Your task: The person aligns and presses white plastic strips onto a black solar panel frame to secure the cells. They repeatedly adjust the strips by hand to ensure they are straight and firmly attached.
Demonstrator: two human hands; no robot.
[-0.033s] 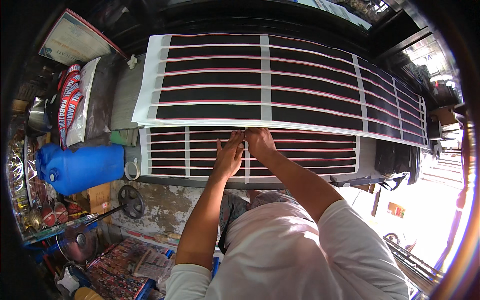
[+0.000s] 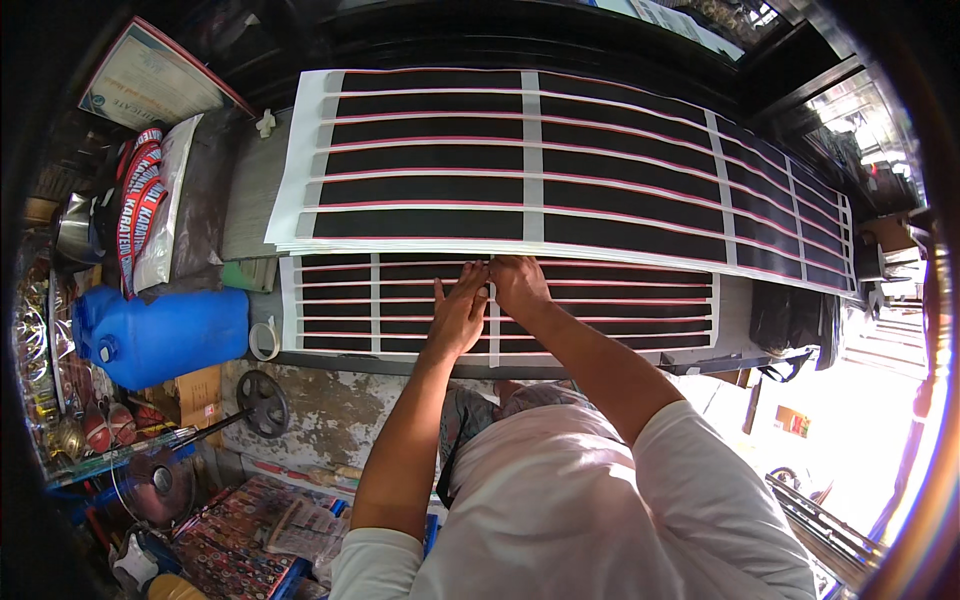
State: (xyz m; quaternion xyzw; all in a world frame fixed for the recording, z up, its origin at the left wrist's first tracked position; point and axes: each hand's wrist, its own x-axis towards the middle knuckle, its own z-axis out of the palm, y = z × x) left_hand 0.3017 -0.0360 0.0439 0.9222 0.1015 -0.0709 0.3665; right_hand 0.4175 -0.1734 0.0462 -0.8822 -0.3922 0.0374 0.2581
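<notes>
A smaller sheet printed with black bands and thin red-white lines lies on the grey table before me. My left hand rests palm down on it, fingers stretched toward its far edge. Right beside it, my right hand is curled closed at the far edge; what its fingertips grip is hidden. Between and below the hands runs a narrow pale grey strip, its near end sticking out past the sheet. Another pale strip crosses the sheet to the left. Beyond lies a stack of larger banded sheets, overlapping the smaller one.
A tape roll lies at the table's left, next to a blue plastic jug. Farther left are plastic-wrapped material and red lettered ribbon. A black bag sits at the right. A handwheel is below the table.
</notes>
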